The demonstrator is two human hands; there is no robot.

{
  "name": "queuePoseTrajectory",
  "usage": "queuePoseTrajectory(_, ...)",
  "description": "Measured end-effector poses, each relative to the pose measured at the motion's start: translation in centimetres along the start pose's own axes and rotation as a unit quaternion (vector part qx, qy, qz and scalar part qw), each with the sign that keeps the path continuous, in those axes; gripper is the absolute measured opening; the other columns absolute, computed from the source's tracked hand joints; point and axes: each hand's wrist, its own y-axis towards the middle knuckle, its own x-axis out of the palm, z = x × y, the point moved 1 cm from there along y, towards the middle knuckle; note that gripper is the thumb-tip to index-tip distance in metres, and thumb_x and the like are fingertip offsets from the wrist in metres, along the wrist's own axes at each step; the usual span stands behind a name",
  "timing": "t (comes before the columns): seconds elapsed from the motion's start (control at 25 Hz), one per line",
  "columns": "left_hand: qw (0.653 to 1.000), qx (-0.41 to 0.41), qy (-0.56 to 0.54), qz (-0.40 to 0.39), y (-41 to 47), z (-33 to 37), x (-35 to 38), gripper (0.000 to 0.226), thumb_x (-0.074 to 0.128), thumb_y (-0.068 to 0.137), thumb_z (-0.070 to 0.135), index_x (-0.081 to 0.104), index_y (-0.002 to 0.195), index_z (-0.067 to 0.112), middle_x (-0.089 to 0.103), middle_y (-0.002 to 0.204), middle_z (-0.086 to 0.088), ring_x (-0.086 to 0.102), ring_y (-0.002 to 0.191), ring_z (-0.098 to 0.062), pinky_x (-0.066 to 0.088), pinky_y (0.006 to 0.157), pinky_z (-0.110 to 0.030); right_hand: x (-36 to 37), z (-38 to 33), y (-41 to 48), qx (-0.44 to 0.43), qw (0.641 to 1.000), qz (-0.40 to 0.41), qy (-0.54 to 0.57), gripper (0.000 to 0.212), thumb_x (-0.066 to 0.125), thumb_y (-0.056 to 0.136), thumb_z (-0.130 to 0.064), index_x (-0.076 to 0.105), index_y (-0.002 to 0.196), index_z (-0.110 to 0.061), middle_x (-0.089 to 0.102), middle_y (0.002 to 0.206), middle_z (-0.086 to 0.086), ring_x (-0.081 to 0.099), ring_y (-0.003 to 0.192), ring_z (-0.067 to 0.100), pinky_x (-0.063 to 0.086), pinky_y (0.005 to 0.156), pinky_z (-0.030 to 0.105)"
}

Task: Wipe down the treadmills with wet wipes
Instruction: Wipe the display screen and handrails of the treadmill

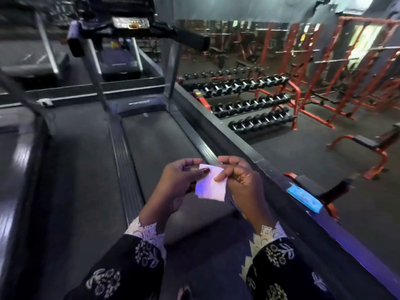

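White wet wipe (211, 188) — between left grip (179, 185) and right grip (240, 182), thumbs atop

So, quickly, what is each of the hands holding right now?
Left hand: pinches the white wipe.
Right hand: pinches the same wipe.

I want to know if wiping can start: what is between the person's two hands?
A white wet wipe, pinched by the left hand and the right hand above the treadmill belt; the head view shows it.
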Motion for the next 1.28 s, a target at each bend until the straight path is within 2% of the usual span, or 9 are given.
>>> queuePoseTrajectory(0.12, 0.999, 0.017, -0.011, 0.034, 6.1, 1.0, -2.3, 0.025, 0.068, 0.078, -0.008, 0.064, 0.095, 0.01, 0.065, 0.057, 0.005, 0.061, 0.051, -0.006, 0.048, 0.05, -0.018, 2.9, 3.3, 5.9, 0.033, 0.995, -0.041, 0.087, 0.042, 0.046, 0.073, 0.019, 0.066, 0.058, -0.015, 0.065, 0.114, 0.004, 0.065, 0.099, 0.01, 0.048, 0.082, 0.022)
queuePoseTrajectory(0.24, 0.996, 0.043, -0.03, 0.073, 14.2, 3.2, -5.3, 0.029, 0.067, 0.078, -0.011, 0.063, 0.099, 0.008, 0.067, 0.062, 0.002, 0.063, 0.055, -0.009, 0.051, 0.055, -0.022, 7.5, 6.4, 13.7, 0.179, 0.938, -0.073, 0.287, 0.017, 0.052, 0.073, -0.004, 0.063, 0.084, -0.012, 0.069, 0.109, 0.012, 0.065, 0.092, 0.025, 0.051, 0.075, 0.035)
queuePoseTrajectory(0.32, 0.994, 0.058, -0.026, 0.09, 18.9, 5.3, -6.8, 0.031, 0.068, 0.078, -0.012, 0.064, 0.101, 0.009, 0.067, 0.067, -0.001, 0.062, 0.057, -0.009, 0.05, 0.054, -0.021, 10.3, 7.7, 18.5, 0.212, 0.933, -0.081, 0.279, 0.037, 0.066, 0.075, -0.012, 0.056, 0.111, -0.016, 0.072, 0.099, 0.007, 0.065, 0.09, 0.023, 0.052, 0.08, 0.039)
queuePoseTrajectory(0.4, 0.992, 0.082, -0.009, 0.099, 22.8, 7.5, -8.0, 0.03, 0.068, 0.077, -0.011, 0.066, 0.099, 0.009, 0.065, 0.072, -0.004, 0.06, 0.059, -0.009, 0.05, 0.054, -0.018, 12.5, 8.2, 23.0, 0.205, 0.945, -0.094, 0.235, 0.048, 0.073, 0.079, -0.005, 0.054, 0.121, -0.017, 0.072, 0.1, 0.006, 0.067, 0.093, 0.02, 0.052, 0.087, 0.038)
queuePoseTrajectory(0.6, 0.992, 0.059, 0.021, 0.107, 31.1, 11.2, -11.9, 0.02, 0.073, 0.077, 0.001, 0.07, 0.096, 0.0, 0.071, 0.083, -0.014, 0.065, 0.069, -0.018, 0.053, 0.062, -0.026, 16.7, 9.4, 32.7, 0.23, 0.947, -0.088, 0.209, 0.014, 0.07, 0.082, -0.001, 0.065, 0.095, -0.005, 0.073, 0.08, 0.005, 0.066, 0.076, 0.02, 0.054, 0.071, 0.033)
queuePoseTrajectory(0.84, 0.986, 0.058, 0.034, 0.156, 40.4, 13.4, -16.5, 0.007, 0.071, 0.078, -0.003, 0.068, 0.083, -0.001, 0.069, 0.07, -0.008, 0.063, 0.061, -0.013, 0.055, 0.063, -0.025, 21.8, 13.6, 42.6, 0.239, 0.938, -0.139, 0.21, 0.016, 0.068, 0.08, 0.004, 0.065, 0.089, -0.01, 0.069, 0.08, 0.007, 0.061, 0.075, 0.02, 0.047, 0.061, 0.029)
queuePoseTrajectory(1.0, 0.982, 0.041, 0.003, 0.184, 48.8, 16.2, -19.6, 0.015, 0.069, 0.08, -0.002, 0.065, 0.092, -0.01, 0.068, 0.073, -0.012, 0.064, 0.06, -0.014, 0.056, 0.06, -0.023, 25.9, 16.0, 51.5, 0.224, 0.937, -0.169, 0.206, 0.019, 0.067, 0.08, 0.007, 0.065, 0.091, -0.009, 0.069, 0.081, 0.006, 0.061, 0.069, 0.012, 0.048, 0.055, 0.019)
queuePoseTrajectory(1.16, 0.975, 0.017, 0.004, 0.223, 57.2, 26.5, -21.0, 0.007, 0.069, 0.081, 0.0, 0.066, 0.087, -0.003, 0.067, 0.078, -0.016, 0.063, 0.068, -0.021, 0.055, 0.069, -0.031, 29.8, 13.3, 63.9, 0.233, 0.935, -0.173, 0.205, 0.017, 0.069, 0.08, 0.003, 0.067, 0.094, -0.007, 0.07, 0.082, 0.008, 0.062, 0.07, 0.014, 0.05, 0.058, 0.023)
queuePoseTrajectory(1.28, 0.968, 0.026, 0.0, 0.251, 60.5, 35.3, -21.7, 0.005, 0.069, 0.081, -0.002, 0.066, 0.079, 0.001, 0.067, 0.07, -0.01, 0.063, 0.06, -0.015, 0.054, 0.059, -0.024, 32.3, 8.4, 71.7, 0.226, 0.93, -0.19, 0.217, 0.017, 0.068, 0.081, 0.004, 0.068, 0.094, -0.007, 0.071, 0.084, 0.01, 0.062, 0.076, 0.018, 0.05, 0.066, 0.03)
